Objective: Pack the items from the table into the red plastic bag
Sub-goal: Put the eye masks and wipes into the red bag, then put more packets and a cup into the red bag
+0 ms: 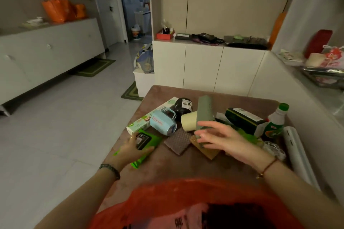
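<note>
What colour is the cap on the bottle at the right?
Green; the cap shows best in the head view.

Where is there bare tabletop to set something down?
Bare brown tabletop lies between the red plastic bag and the brown woven square mat; another strip runs along the far edge behind the black jar. The middle and right, around the green-capped bottle, are crowded.

— What colours lie beyond the red bag [176, 197]?
— A dull brown desk [167, 169]. Beyond the bag's left side, a bright green packet [147, 143], black-labelled; farther off, a pale blue mug [162, 121], a black jar [183, 107] and a grey-green box [204, 111].
— Any patterns?
— One brown square [177, 140], woven.
</note>
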Demonstrator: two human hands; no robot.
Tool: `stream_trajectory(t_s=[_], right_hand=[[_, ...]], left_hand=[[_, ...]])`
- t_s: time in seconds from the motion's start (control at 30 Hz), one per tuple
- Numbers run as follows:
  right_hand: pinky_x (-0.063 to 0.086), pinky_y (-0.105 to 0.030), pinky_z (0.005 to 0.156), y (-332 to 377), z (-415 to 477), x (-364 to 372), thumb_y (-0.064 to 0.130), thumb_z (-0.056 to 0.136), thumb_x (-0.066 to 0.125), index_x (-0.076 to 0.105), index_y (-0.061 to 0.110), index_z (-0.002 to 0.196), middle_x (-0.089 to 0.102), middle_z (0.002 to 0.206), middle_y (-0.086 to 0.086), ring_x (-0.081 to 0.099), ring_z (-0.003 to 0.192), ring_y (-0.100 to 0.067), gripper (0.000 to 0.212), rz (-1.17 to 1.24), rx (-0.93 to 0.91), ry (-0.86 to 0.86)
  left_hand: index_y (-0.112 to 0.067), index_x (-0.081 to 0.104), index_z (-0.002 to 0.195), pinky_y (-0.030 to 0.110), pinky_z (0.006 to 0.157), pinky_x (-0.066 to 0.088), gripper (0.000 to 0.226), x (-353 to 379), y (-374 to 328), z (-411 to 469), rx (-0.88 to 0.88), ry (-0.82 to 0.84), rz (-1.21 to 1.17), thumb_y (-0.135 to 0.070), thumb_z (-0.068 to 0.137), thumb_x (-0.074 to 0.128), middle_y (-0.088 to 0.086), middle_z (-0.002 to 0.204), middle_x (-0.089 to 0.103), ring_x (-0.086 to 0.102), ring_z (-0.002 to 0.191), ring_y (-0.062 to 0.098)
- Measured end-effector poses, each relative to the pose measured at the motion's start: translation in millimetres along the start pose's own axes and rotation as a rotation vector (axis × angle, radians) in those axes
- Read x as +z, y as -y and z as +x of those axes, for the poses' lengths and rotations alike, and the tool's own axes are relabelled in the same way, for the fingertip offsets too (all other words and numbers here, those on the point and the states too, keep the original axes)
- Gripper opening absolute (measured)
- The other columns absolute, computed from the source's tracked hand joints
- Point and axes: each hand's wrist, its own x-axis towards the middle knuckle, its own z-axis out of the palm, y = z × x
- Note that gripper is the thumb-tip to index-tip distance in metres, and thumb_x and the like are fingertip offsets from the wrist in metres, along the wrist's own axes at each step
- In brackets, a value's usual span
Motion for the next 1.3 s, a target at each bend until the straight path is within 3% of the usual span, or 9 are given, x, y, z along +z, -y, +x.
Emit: stream_trajectory(t_s=[0.27,0.37,0.5,0.63,0.83,0.93,1.03,1.13,1.3], right_hand=[[0.052,-0.029,0.083,-52,113,62,0.032,0.081,0.069,0.044,0.024,0.131,0.057,0.119,0.000,0.058,0.108,-0.018,0.056,0.111,0.321,-0.021],[0.051,-0.040,0.087,-71,130,82,0.037,0.076,0.072,0.042,0.023,0.125,0.052,0.121,-0.001,0.056,0.106,-0.021,0.059,0.244,0.447,-0.034],[0.056,-0.038,0.065,-79,133,119,0.046,0.072,0.073,0.039,0.032,0.118,0.059,0.112,0.003,0.063,0.094,-0.022,0.059,0.482,0.470,0.078],[0.058,-0.034,0.070,-75,132,138,0.014,0.075,0.074,0.060,0.017,0.117,0.072,0.104,-0.008,0.070,0.092,-0.024,0.044,0.630,0.267,-0.197],[0.056,-0.032,0.082,-68,128,124,0.041,0.084,0.061,0.064,0.027,0.110,0.072,0.105,0.004,0.068,0.099,-0.017,0.030,0.518,0.177,0.058],[0.053,-0.042,0.088,-73,139,116,0.052,0.092,0.039,0.069,0.018,0.103,0.070,0.096,-0.003,0.066,0.095,-0.023,0.046,0.388,0.326,-0.237],[0.051,-0.043,0.087,-104,147,104,0.026,0.089,0.057,0.058,-0.005,0.116,0.065,0.098,-0.018,0.062,0.090,-0.033,0.041,0.250,0.543,-0.643],[0.045,-0.044,0.100,-125,156,108,0.025,0.080,0.070,0.033,-0.008,0.134,0.045,0.135,-0.025,0.048,0.121,-0.039,0.074,0.052,0.737,-0.684],[0.041,-0.047,0.101,-126,181,114,0.033,0.076,0.073,0.035,-0.004,0.132,0.045,0.136,-0.023,0.045,0.124,-0.039,0.076,-0.111,0.787,-0.729]], left_hand=[[-0.031,-0.004,0.147,0.040,0.104,0.036,0.110,38,37,55,-0.153,-0.063,0.409,-0.063,0.066,0.064,0.007,0.141,0.036,0.041,0.126,0.027],[-0.029,0.011,0.145,0.038,0.098,0.047,0.099,31,38,53,-0.171,-0.056,0.109,-0.051,0.067,0.068,0.007,0.133,0.048,0.053,0.115,0.023],[-0.026,0.025,0.140,0.041,0.093,0.051,0.094,28,22,14,-0.055,-0.048,-0.326,-0.035,0.063,0.078,0.008,0.126,0.054,0.058,0.108,0.023],[-0.030,0.030,0.137,0.034,0.093,0.050,0.102,24,1,-26,0.171,-0.074,-0.442,-0.060,0.050,0.074,0.001,0.118,0.053,0.054,0.109,0.013],[-0.009,0.064,0.113,0.033,0.061,0.059,0.070,2,-2,-29,-0.130,0.300,-1.110,-0.042,0.054,0.078,0.018,0.098,0.074,0.073,0.078,0.028],[-0.006,0.076,0.091,0.036,0.054,0.058,0.046,9,4,-28,-0.272,0.381,-1.268,-0.036,0.055,0.076,0.021,0.087,0.075,0.073,0.066,0.030],[-0.006,0.078,0.079,0.039,0.050,0.057,0.040,11,14,-18,-0.322,0.294,-1.349,-0.037,0.056,0.074,0.022,0.078,0.074,0.071,0.060,0.032],[-0.010,0.078,0.078,0.043,0.051,0.057,0.038,4,24,-14,-0.298,0.251,-1.416,-0.042,0.057,0.072,0.020,0.078,0.075,0.071,0.060,0.034],[-0.006,0.078,0.081,0.040,0.052,0.058,0.055,-11,28,-22,-0.248,0.282,-1.536,-0.045,0.042,0.082,0.019,0.081,0.076,0.073,0.065,0.032]])
